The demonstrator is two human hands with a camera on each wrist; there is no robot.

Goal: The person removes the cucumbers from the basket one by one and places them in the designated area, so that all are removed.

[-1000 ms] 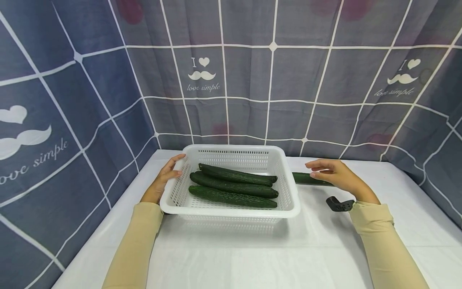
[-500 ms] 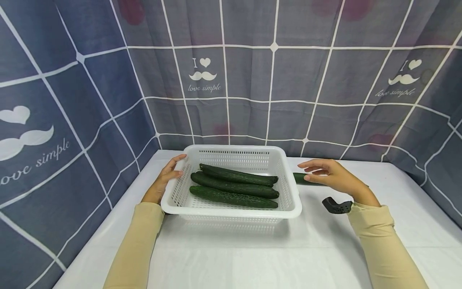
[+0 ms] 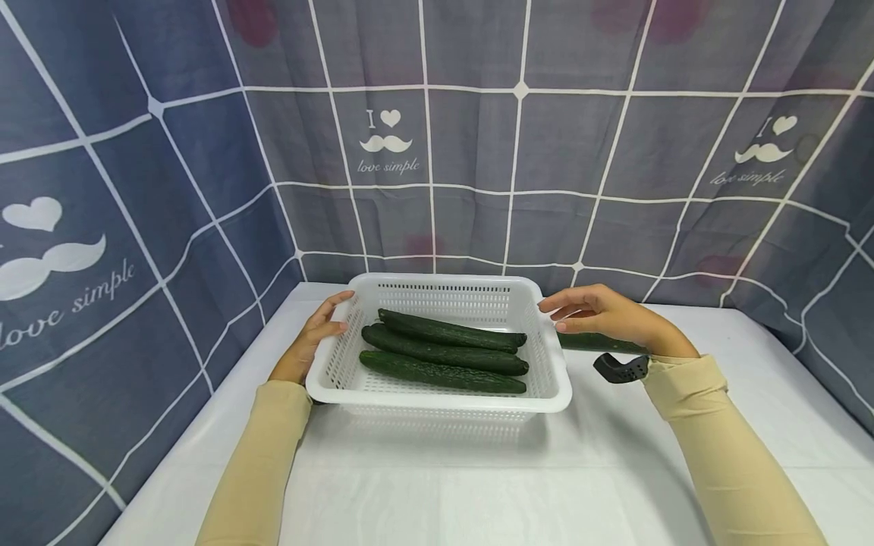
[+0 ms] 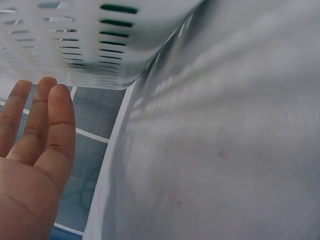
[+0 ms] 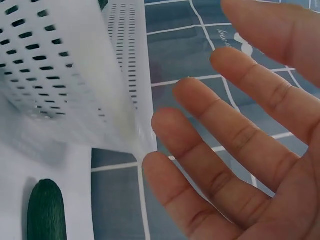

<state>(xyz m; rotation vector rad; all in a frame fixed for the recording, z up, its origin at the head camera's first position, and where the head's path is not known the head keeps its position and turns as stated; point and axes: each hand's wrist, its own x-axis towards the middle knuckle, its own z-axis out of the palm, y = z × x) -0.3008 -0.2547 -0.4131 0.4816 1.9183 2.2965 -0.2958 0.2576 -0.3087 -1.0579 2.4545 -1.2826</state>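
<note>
A white perforated plastic basket stands on the table with three dark green cucumbers lying side by side in it. My left hand touches the basket's left end, thumb at the rim; in the left wrist view its fingers extend loosely along the outer wall. At the right rim is my right hand, its fingertips close to or touching the edge; fingers are nearly straight and spread in the right wrist view. Another cucumber lies on the table beneath this hand, partly hidden by it.
A white cloth covers the table. Dark checked curtains hang behind it and at both sides. A black device is worn at the right wrist.
My right hand has moved left, from above the loose cucumber to the basket's right rim. The left hand, the basket and its cucumbers have hardly moved.
</note>
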